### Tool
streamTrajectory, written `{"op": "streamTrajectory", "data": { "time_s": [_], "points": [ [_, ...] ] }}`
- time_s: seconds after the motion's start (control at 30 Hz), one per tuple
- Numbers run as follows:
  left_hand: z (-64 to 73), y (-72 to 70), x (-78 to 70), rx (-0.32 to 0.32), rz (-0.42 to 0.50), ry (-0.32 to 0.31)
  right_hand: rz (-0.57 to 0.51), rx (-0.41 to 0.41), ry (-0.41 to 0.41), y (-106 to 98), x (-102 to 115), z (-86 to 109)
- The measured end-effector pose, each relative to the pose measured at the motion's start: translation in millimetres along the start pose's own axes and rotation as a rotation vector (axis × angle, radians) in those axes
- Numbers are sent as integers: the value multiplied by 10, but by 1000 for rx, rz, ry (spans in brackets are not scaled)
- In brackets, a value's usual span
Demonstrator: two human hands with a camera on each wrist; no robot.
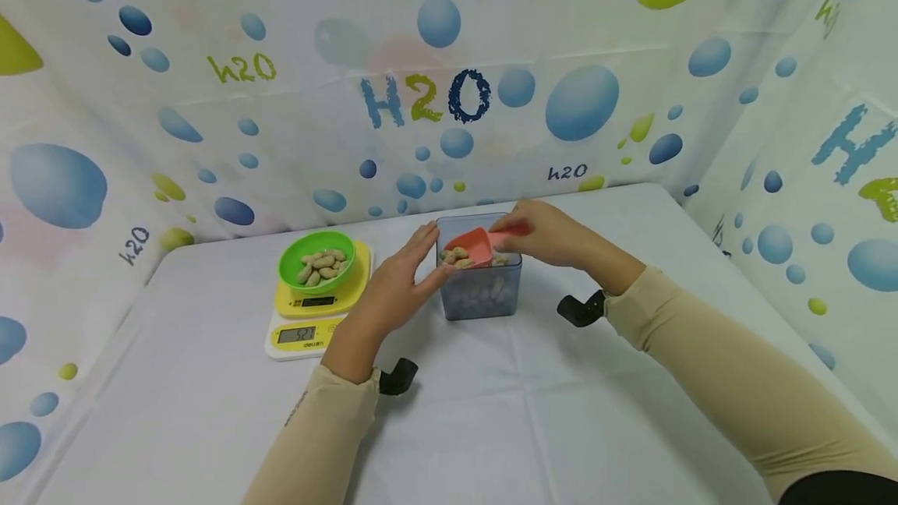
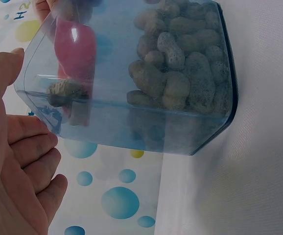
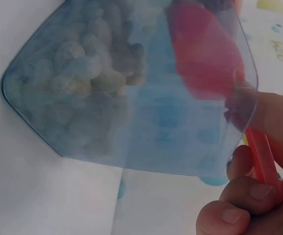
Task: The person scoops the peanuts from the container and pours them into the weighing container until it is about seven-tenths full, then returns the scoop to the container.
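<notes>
A clear bluish plastic box (image 1: 480, 298) holds peanuts (image 2: 176, 73) in its lower part. My right hand (image 1: 550, 234) grips the handle of a red scoop (image 1: 479, 246), whose bowl sits inside the mouth of the box with several peanuts in it. At the box's left side, my left hand (image 1: 401, 275) has its fingers extended, with fingertips at the rim. Through the wall, the scoop bowl (image 3: 205, 54) shows above the heap in the right wrist view. Part of the scoop is hidden behind the wall and my left fingers.
Left of the box stands a yellow and white kitchen scale (image 1: 306, 333) with a lit display. A green bowl (image 1: 288, 275) of peanuts sits on it. White cloth (image 1: 449, 427) covers the table, and a patterned curtain (image 1: 295, 131) hangs behind.
</notes>
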State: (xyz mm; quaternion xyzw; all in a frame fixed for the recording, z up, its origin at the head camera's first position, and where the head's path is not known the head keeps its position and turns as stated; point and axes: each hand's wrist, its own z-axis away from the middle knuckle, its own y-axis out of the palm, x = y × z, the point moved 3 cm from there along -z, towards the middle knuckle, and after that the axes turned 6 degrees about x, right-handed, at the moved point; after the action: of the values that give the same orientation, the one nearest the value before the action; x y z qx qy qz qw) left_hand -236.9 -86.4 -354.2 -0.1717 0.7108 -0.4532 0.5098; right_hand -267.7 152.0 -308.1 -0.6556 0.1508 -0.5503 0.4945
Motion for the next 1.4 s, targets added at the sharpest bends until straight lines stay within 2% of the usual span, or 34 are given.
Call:
{"op": "streamTrajectory", "data": {
  "time_s": [0.3,0.53,0.93,1.13,1.27,1.4],
  "points": [
    [15,11,12,-8,4,5,-187,-5,53,7,-212,64],
    [12,3,11,-7,1,1,-230,-32,75,-38,-306,129],
    [18,-10,11,-6,18,-1,-268,-37,62,-95,-295,170],
    [99,-180,83,-40,15,-1,-256,-60,55,-143,-233,121],
    [226,-364,234,-64,-4,-62,-242,-88,25,-181,-101,67],
    [405,-541,455,-83,-22,-129,-233,-99,7,-175,81,-32]
  ]
}}
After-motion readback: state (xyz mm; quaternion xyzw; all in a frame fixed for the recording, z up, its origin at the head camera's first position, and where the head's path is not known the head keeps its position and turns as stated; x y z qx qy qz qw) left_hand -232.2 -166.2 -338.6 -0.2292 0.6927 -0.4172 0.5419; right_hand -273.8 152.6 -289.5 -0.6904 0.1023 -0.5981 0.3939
